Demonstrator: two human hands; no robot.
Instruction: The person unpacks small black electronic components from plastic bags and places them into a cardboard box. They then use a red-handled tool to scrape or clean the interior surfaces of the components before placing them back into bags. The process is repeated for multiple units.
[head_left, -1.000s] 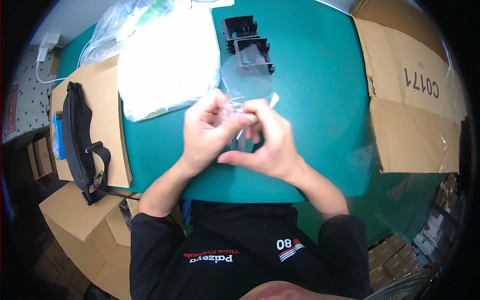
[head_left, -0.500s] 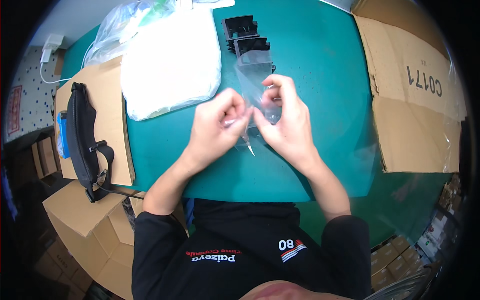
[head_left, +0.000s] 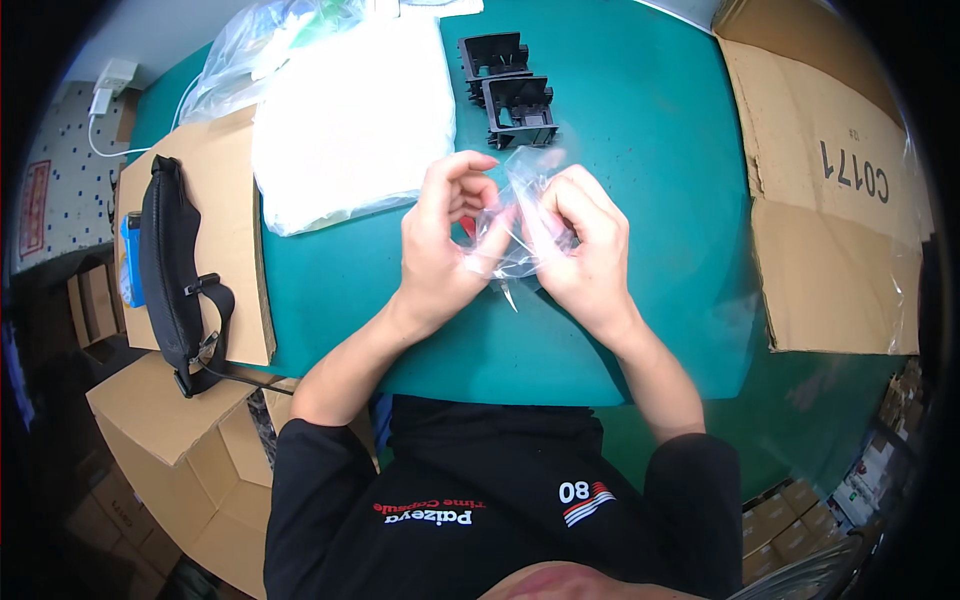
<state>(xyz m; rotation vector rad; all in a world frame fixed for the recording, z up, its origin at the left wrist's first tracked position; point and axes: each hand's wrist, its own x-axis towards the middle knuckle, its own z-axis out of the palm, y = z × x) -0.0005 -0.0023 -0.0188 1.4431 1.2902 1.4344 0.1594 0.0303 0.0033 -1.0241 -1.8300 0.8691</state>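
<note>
Between my hands, over the near middle of the green table, is a crumpled clear plastic bag (head_left: 518,262). My left hand (head_left: 440,240) has its thumb and curled fingers on the bag's left side. A small red spot shows by those fingers; I cannot make out what it is. My right hand (head_left: 590,250) is closed on the bag's right side, thumb against bent fingers. Just beyond the hands stand two black plastic housings (head_left: 520,115), open-fronted and boxy, one behind the other. Neither hand touches them.
A large white plastic-wrapped bundle (head_left: 350,130) lies to the left. Left of it a black waist bag (head_left: 168,265) rests on cardboard (head_left: 235,250). An open carton (head_left: 820,240) stands at the right, and another box (head_left: 205,450) sits below the table's left edge.
The clear bag, earlier stretched up toward the black housings, is now bunched between my hands. My right hand has turned inward and closed on it. My left hand has shifted slightly right.
</note>
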